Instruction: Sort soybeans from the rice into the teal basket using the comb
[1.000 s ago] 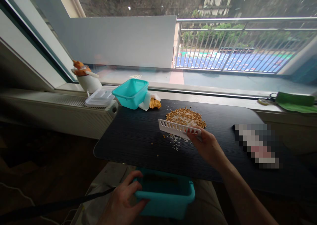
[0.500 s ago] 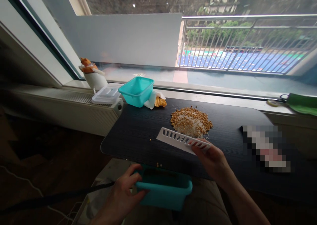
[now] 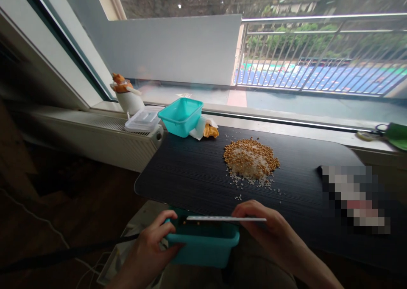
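Note:
My left hand [image 3: 151,240] is closed on the left rim of a teal plastic bin [image 3: 202,253], held just below the table's front edge. In my right hand [image 3: 265,221] is a thin white slotted plate [image 3: 216,218], seen almost edge-on above the bin's opening. A few yellow beans show near the plate, over the dark inside of the bin. Beyond the hands, a pile of yellow beans mixed with white rice [image 3: 249,159] lies on the black tabletop [image 3: 184,176], with loose grains scattered along its near side.
A second teal bin [image 3: 181,121] stands at the table's back left, beside an orange item in white wrapping [image 3: 210,131]. A clear plastic lid [image 3: 143,120] and a white cup [image 3: 129,103] are farther left. A pixelated object [image 3: 352,195] lies at the right.
My right hand has brought the slotted plate down and toward me, from beside the pile to over the near bin. More rice grains show at the pile's near side.

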The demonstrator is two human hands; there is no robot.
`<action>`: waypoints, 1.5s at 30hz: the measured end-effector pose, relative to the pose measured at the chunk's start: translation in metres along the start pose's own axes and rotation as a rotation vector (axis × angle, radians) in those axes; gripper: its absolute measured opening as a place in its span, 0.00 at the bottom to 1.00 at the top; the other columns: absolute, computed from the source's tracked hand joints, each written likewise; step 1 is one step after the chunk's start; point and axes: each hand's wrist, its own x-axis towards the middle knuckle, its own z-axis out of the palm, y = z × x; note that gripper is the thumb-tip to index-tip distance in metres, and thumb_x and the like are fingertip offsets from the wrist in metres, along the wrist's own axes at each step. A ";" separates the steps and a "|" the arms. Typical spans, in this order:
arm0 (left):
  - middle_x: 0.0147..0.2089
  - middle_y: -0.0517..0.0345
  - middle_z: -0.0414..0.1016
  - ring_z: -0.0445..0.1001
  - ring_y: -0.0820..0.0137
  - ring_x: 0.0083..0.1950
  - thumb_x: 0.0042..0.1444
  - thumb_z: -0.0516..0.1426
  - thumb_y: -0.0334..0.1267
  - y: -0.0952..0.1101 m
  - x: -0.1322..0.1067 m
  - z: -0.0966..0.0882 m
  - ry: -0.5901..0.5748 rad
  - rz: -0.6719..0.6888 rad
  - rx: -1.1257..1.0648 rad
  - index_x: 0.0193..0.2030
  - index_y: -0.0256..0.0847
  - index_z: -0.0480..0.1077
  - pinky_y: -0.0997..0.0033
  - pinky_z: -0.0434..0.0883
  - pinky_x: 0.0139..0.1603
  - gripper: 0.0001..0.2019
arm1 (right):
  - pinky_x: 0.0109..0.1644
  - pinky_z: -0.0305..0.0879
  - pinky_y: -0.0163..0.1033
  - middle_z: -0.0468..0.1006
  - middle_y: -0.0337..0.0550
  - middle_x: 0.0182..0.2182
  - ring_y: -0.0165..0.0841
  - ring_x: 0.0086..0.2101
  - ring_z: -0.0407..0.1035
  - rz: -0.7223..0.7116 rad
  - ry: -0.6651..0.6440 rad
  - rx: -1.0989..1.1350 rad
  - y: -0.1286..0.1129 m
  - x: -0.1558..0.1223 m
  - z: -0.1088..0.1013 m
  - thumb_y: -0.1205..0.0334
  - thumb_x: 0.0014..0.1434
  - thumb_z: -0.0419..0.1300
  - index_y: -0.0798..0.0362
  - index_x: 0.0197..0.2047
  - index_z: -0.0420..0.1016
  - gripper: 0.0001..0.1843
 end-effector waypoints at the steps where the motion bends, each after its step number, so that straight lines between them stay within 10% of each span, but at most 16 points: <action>1: 0.47 0.57 0.77 0.80 0.69 0.40 0.50 0.61 0.34 0.002 0.000 0.002 0.000 0.014 -0.001 0.25 0.43 0.69 0.78 0.74 0.39 0.06 | 0.44 0.67 0.36 0.79 0.43 0.38 0.35 0.39 0.73 -0.002 0.038 0.003 -0.001 -0.009 -0.004 0.60 0.66 0.53 0.49 0.39 0.76 0.11; 10: 0.50 0.56 0.76 0.81 0.68 0.42 0.46 0.61 0.30 0.029 0.013 0.027 -0.080 -0.032 -0.004 0.24 0.43 0.70 0.77 0.75 0.40 0.05 | 0.37 0.69 0.37 0.82 0.43 0.35 0.37 0.33 0.74 0.138 0.635 -0.171 0.028 -0.026 -0.047 0.55 0.61 0.59 0.51 0.42 0.77 0.11; 17: 0.50 0.56 0.76 0.81 0.68 0.41 0.45 0.61 0.29 0.029 0.008 0.032 -0.086 -0.004 -0.022 0.25 0.43 0.69 0.78 0.76 0.39 0.05 | 0.35 0.71 0.39 0.82 0.43 0.31 0.37 0.31 0.74 0.113 0.591 -0.200 0.034 -0.009 -0.057 0.51 0.60 0.59 0.53 0.41 0.79 0.15; 28: 0.48 0.58 0.75 0.79 0.68 0.44 0.46 0.61 0.28 0.044 0.010 0.039 -0.151 -0.002 -0.054 0.24 0.43 0.68 0.77 0.73 0.43 0.07 | 0.39 0.74 0.39 0.82 0.44 0.33 0.39 0.34 0.76 0.270 0.269 0.221 0.040 -0.060 -0.036 0.50 0.59 0.61 0.51 0.39 0.80 0.15; 40: 0.50 0.56 0.75 0.79 0.66 0.45 0.44 0.60 0.26 0.049 0.012 0.037 -0.184 -0.021 -0.056 0.25 0.42 0.68 0.76 0.73 0.43 0.07 | 0.45 0.72 0.40 0.84 0.45 0.36 0.40 0.38 0.77 0.339 0.546 0.339 0.048 -0.053 -0.063 0.49 0.53 0.68 0.51 0.39 0.82 0.16; 45: 0.50 0.57 0.74 0.78 0.68 0.46 0.46 0.61 0.28 0.046 0.012 0.040 -0.179 -0.010 -0.066 0.26 0.43 0.68 0.77 0.72 0.44 0.07 | 0.40 0.73 0.39 0.84 0.45 0.36 0.40 0.36 0.77 0.329 0.280 0.321 0.048 -0.055 -0.056 0.48 0.55 0.65 0.52 0.40 0.82 0.17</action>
